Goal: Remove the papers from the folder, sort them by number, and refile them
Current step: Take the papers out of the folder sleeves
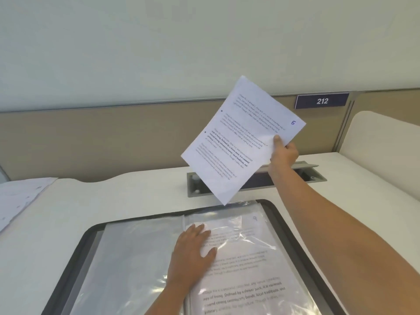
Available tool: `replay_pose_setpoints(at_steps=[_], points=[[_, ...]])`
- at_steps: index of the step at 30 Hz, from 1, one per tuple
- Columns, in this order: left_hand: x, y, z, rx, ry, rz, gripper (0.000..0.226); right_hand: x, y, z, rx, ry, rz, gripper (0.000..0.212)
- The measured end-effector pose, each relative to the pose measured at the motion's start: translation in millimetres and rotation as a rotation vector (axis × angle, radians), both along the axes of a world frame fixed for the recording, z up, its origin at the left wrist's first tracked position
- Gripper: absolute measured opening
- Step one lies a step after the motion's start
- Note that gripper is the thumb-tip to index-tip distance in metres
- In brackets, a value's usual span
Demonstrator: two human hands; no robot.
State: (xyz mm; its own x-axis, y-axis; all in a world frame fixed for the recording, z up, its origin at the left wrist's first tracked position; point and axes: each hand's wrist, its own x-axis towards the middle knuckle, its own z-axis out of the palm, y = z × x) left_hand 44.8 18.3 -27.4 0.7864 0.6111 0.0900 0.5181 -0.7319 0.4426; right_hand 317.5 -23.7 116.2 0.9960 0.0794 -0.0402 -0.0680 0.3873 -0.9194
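An open black-edged folder (pixel 293 228) with clear plastic sleeves lies on the desk in front of me. My left hand (pixel 193 248) rests flat, fingers straight, on the right-hand sleeve (pixel 250 269), which holds a printed page. My right hand (pixel 284 153) pinches the edge of a printed sheet (pixel 238 137) marked with a blue 6. It holds the sheet tilted in the air above the folder's far edge. The left-hand sleeve (pixel 136 258) looks grey, with no print visible.
Loose white papers (pixel 20 196) lie at the desk's left edge. A grey cable tray with a raised lid (pixel 313 176) is set into the desk behind the folder. A beige partition (pixel 113 142) carries a sign reading 212 (pixel 321 101). A white curved panel (pixel 386 142) stands at right.
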Motion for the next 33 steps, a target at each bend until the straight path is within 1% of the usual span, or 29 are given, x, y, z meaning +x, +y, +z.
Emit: replay_pose_setpoints(at_steps=[2,3,6,7,8,9,10,11,12,13,15,16,17,18,20,21,22,24,26,28,30,33], points=[[0.3,-1.3,0.4,0.006,-0.007,0.001,0.087,-7.4,-4.6,2.0,0.023,0.013,0.015,0.008],[0.9,-0.6,0.4,0.003,-0.011,0.008,0.09,-11.2,-6.4,2.6,0.029,0.017,0.02,0.007],[0.3,0.4,4.6,-0.04,0.023,-0.001,0.093,-24.5,-16.3,6.0,0.036,0.043,0.062,0.006],[0.2,1.3,7.6,-0.048,0.041,-0.011,0.09,-28.4,-19.8,6.1,0.04,0.058,0.096,0.007],[0.1,2.3,12.9,-0.053,0.049,-0.007,0.08,-32.6,-23.2,5.0,0.045,0.076,0.136,0.007],[0.0,2.3,19.8,-0.062,0.015,0.009,0.063,-37.1,-26.5,1.8,0.048,0.093,0.183,0.009],[0.0,2.5,26.0,-0.08,-0.075,0.048,0.045,-42.6,-30.1,-3.4,0.045,0.115,0.234,0.011],[-2.5,1.8,33.2,-0.12,-0.201,0.108,0.031,-49.4,-34.7,-9.5,0.033,0.138,0.284,0.016],[-7.0,2.7,39.5,-0.22,-0.318,0.194,0.027,-56.7,-40.1,-16.0,0.021,0.158,0.336,0.021],[-13.7,2.9,47.0,-0.372,-0.441,0.287,0.027,-63.5,-45.5,-23.5,0.007,0.176,0.39,0.024],[-34.5,4.3,59.2,-0.751,-0.677,0.426,0.023,-76.0,-57.0,-38.1,-0.021,0.209,0.478,0.028],[-45.5,3.7,66.0,-0.923,-0.758,0.463,0.018,-81.6,-62.2,-45.0,-0.044,0.221,0.505,0.028],[-56.4,3.9,72.2,-1.068,-0.789,0.488,0.025,-87.4,-67.0,-50.3,-0.075,0.23,0.524,0.026],[-65.9,4.9,78.6,-1.177,-0.765,0.506,0.037,-93.5,-70.9,-54.6,-0.109,0.236,0.542,0.023],[-82.7,6.0,87.7,-1.306,-0.677,0.454,0.057,-105.2,-76.0,-60.3,-0.164,0.236,0.583,0.019],[-89.1,6.1,89.8,-1.343,-0.633,0.403,0.06,-111.2,-77.4,-62.2,-0.185,0.231,0.602,0.019],[-94.7,6.6,88.5,-1.349,-0.604,0.37,0.059,-118.0,-78.9,-63.2,-0.203,0.221,0.622,0.022],[-104.6,4.8,86.5,-1.271,-0.556,0.338,0.043,-130.4,-81.2,-66.3,-0.229,0.205,0.656,0.025],[-113.0,0.4,84.9,-1.157,-0.542,0.323,0.028,-142.4,-84.5,-68.4,-0.237,0.195,0.683,0.019],[-122.4,-5.5,86.7,-1.108,-0.56,0.341,0.017,-152.8,-87.0,-70.6,-0.248,0.199,0.703,0.019],[-131.8,-11.4,87.6,-1.103,-0.598,0.389,0.012,-162.6,-89.0,-71.5,-0.283,0.197,0.722,0.024],[-147.8,-15.5,88.6,-1.081,-0.665,0.458,0.012,-179.7,-92.4,-71.4,-0.34,0.182,0.784,0.023]])
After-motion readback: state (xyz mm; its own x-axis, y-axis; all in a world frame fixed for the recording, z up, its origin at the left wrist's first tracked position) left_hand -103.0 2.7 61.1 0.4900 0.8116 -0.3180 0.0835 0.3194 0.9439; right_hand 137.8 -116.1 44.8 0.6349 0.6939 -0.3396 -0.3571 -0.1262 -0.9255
